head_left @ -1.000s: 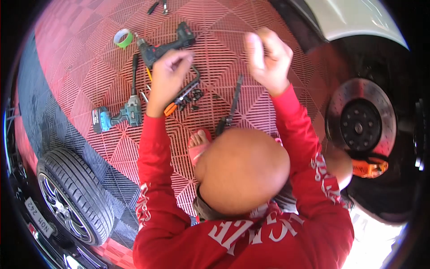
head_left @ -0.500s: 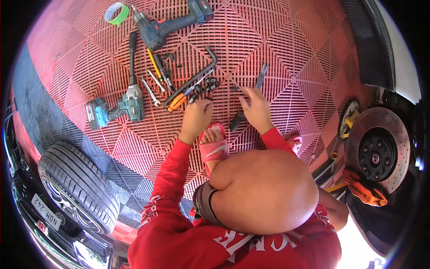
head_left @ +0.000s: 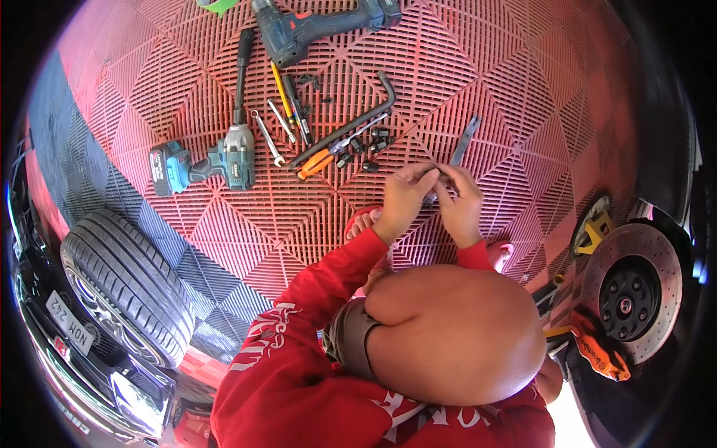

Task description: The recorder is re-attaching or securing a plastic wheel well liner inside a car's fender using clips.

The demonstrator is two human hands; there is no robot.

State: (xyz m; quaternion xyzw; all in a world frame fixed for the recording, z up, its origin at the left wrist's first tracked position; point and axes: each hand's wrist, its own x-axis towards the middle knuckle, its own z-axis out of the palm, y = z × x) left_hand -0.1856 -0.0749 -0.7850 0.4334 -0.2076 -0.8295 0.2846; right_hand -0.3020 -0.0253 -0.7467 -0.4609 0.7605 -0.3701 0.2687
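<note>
My left hand (head_left: pixel 402 200) and my right hand (head_left: pixel 461 205) meet over the red floor tiles, fingertips pinched together around a small dark piece (head_left: pixel 437 170). Its kind is hard to make out, as the fingers cover most of it. Just beyond my right hand lies a flat grey pry tool (head_left: pixel 464 142), its near end hidden under the hands. Several black lug nuts (head_left: pixel 379 140) lie to the left of the hands. Beside them are an orange-handled screwdriver (head_left: pixel 317 162) and a long, dark L-shaped bar (head_left: pixel 351 125).
A teal impact wrench (head_left: pixel 233 158), a combination wrench (head_left: pixel 267 137) and a yellow pen-like tool (head_left: pixel 281 89) lie left; a dark blue drill (head_left: pixel 299 37) lies farther off. A wheel (head_left: pixel 131 284) rests at left. A brake disc (head_left: pixel 661 276) with an orange caliper (head_left: pixel 600 347) stands at right.
My hands, apart half a second ago, have come together, the left moving right to meet the right. The small dark piece is now between their fingertips. The whole view has also shifted.
</note>
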